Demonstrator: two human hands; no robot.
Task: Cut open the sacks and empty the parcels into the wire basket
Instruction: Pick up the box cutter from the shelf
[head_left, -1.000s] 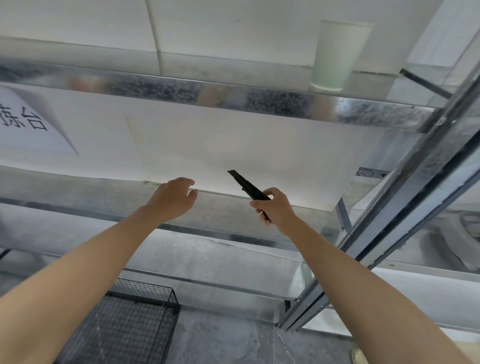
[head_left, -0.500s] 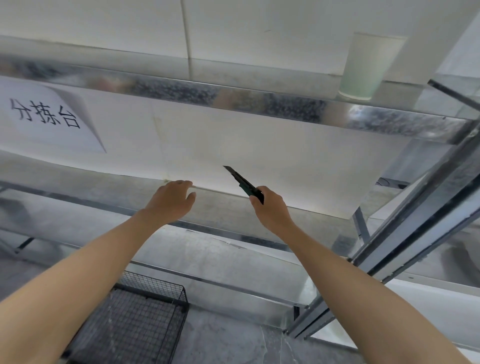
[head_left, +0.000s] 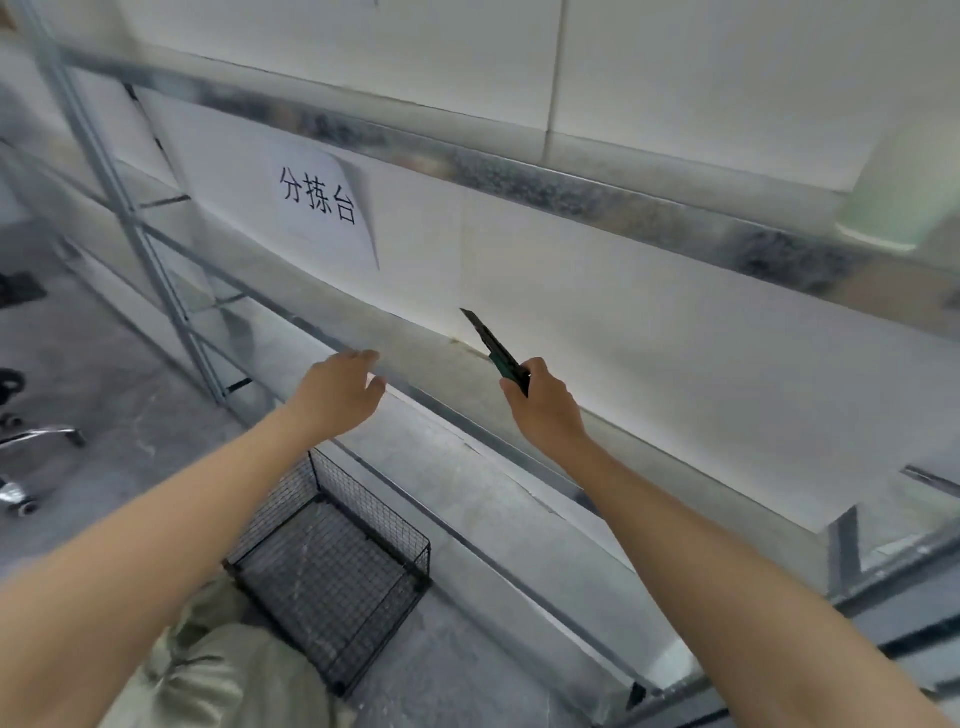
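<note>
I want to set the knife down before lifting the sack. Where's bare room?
The shelf below the sign is bare along its visible length. The floor strip between basket and rack is free too. Crowded: the sack lies against the basket's near corner.

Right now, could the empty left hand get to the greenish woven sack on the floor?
Probably yes, after bending: the left hand is open and empty, and nothing blocks the greenish woven sack beside the black wire basket.
</note>
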